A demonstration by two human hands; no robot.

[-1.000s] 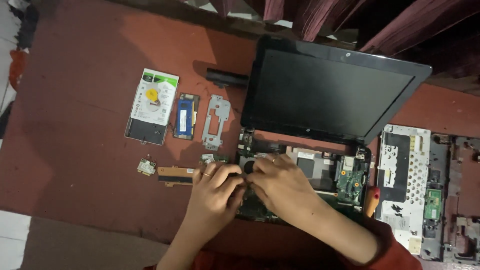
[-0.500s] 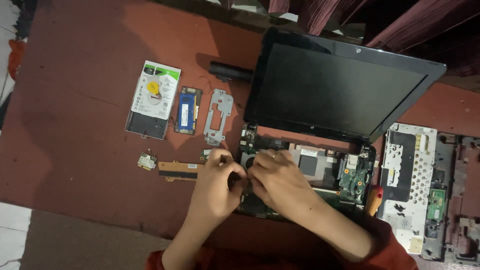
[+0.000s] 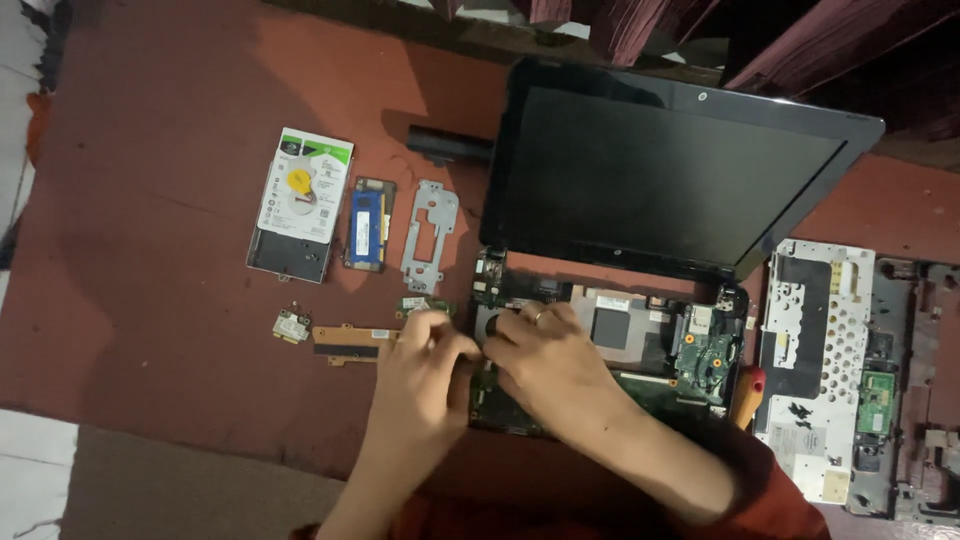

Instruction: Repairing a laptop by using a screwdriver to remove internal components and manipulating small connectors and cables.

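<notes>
Both hands on the opened laptop base (image 3: 640,350), at its left end. Left hand (image 3: 420,375) curled, fingertips pinched at the base's left edge; can't tell what, if anything, is between them. Right hand (image 3: 550,365) lies palm-down on the circuit board (image 3: 700,350), fingers bent toward the left hand and touching it; whether it grips anything is hidden. Screen (image 3: 670,170) stands open at 12 o'clock of the hands. At 10 o'clock: hard drive (image 3: 300,200), blue memory stick (image 3: 367,225), metal bracket (image 3: 428,235), in a row. At 9 o'clock: copper strip (image 3: 350,342), small card (image 3: 291,325). At 3 o'clock: white perforated cover (image 3: 815,350).
</notes>
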